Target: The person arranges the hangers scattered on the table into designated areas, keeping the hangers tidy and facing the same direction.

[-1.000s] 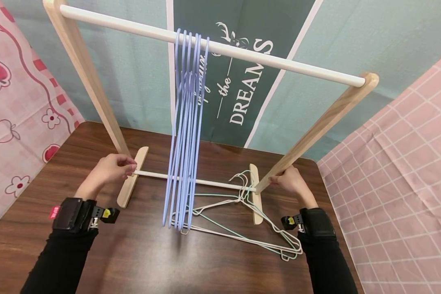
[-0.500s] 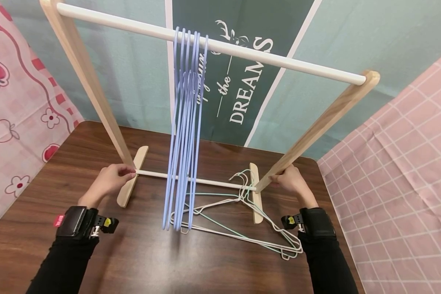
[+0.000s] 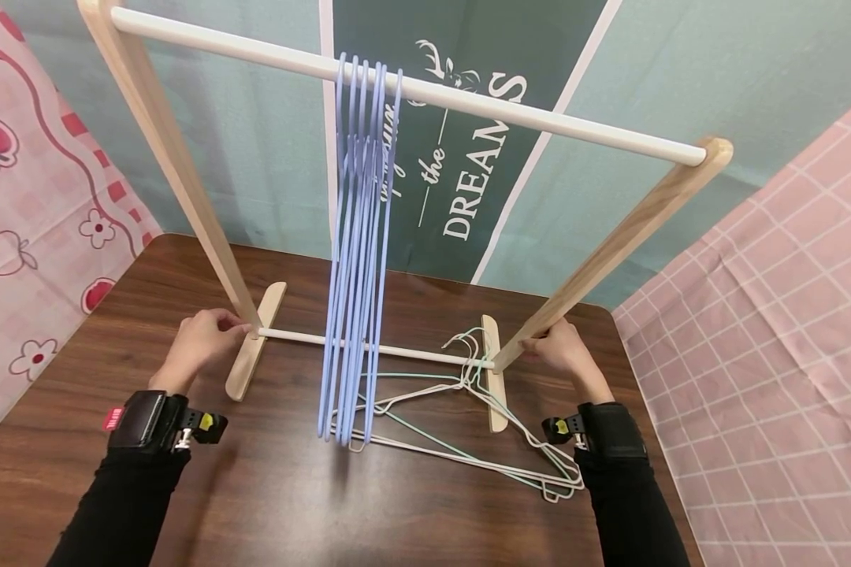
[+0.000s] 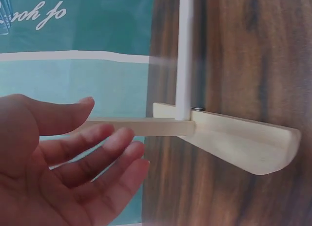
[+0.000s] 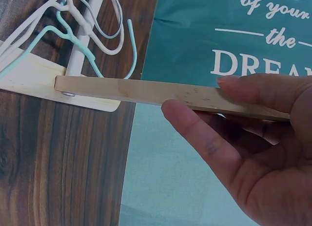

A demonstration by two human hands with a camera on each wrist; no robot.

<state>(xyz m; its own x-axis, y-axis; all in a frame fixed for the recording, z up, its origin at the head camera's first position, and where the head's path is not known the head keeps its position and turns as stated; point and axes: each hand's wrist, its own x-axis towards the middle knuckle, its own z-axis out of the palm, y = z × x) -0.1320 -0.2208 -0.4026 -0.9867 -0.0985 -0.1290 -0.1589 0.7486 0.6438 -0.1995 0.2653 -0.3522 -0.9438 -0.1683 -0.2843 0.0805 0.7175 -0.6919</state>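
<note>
On the brown table (image 3: pixel 276 496) stands the rack (image 3: pixel 525 116), and holding it steady seems the job now: the right hand (image 3: pixel 560 346) pinches the right post (image 3: pixel 613 246), while the left hand (image 3: pixel 202 344), loose near the left post (image 3: pixel 177 165), probably needs to pinch next.

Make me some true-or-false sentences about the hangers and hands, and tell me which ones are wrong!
1. Blue hangers hang from the top rail. True.
2. The right hand holds a blue hanger. False: it grips the right post.
3. The left hand is near the bottom of the left post. True.
4. White hangers hang up high too. False: the white hangers are down low, by the bottom rail.
</note>
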